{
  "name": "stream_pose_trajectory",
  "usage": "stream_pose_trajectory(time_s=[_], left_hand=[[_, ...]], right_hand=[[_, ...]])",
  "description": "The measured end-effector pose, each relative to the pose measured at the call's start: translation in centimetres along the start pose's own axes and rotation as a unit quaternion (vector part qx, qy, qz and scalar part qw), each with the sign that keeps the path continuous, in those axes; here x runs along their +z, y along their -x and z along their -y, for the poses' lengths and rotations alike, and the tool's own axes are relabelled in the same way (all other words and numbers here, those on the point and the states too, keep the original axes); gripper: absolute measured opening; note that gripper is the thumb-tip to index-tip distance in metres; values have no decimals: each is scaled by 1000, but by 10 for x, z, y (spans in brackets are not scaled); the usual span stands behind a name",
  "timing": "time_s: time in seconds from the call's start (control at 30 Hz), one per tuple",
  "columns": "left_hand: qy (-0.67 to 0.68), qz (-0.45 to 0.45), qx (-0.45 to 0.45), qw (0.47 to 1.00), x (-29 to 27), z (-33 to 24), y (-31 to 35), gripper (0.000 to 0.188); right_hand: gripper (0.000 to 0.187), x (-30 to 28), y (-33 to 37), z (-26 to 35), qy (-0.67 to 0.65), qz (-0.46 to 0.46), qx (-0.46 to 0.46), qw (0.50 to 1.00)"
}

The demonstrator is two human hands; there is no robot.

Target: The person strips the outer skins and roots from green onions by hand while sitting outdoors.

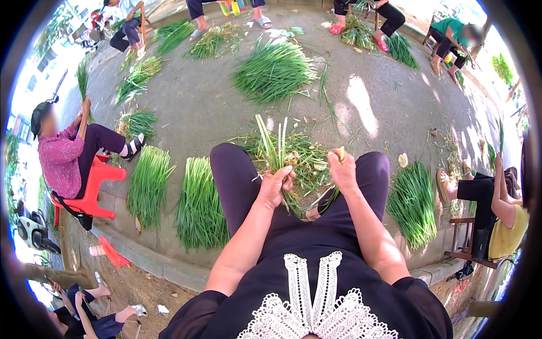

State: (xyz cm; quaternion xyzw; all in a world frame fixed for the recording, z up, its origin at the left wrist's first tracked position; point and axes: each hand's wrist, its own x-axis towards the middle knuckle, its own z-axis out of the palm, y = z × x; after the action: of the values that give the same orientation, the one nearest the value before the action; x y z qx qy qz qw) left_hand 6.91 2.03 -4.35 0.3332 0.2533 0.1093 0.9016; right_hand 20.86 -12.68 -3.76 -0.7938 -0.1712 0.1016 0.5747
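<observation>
My left hand is closed round a few garlic chives, their pale stem ends pointing up and away from me. Their green leaves hang below the fist, between my knees. My right hand is closed above my right thigh, apart from the left. A yellow-green scrap of chive leaf pokes out of its top, and thin strands trail beneath it. On the ground between my feet lies a loose heap of chive trimmings, mixed green and straw-coloured. My thighs partly hide this heap.
Chives lie in neat rows to my left and in another bunch to my right. A big chive pile lies ahead. A person on a red plastic stool sits at left; others sit around. A kerb runs behind me.
</observation>
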Motion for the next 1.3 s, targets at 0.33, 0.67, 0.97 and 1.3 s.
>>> stream_pose_trajectory(time_s=[0.33, 0.67, 0.97, 1.3], left_hand=[[-12, -5, -8, 1000, -1, 0, -2, 10], [-27, -3, -20, 999, 0, 1, 0, 13], [-18, 11, -24, 999, -2, 2, -1, 9], [-17, -12, -18, 1000, 4, -1, 1, 11]], right_hand=[[25, 0, 16, 49, -163, 197, 197, 947], [23, 12, 21, 47, -162, 268, 159, 936], [26, 18, 20, 32, -53, 229, 36, 971], [23, 9, 20, 34, 42, 169, -60, 983]])
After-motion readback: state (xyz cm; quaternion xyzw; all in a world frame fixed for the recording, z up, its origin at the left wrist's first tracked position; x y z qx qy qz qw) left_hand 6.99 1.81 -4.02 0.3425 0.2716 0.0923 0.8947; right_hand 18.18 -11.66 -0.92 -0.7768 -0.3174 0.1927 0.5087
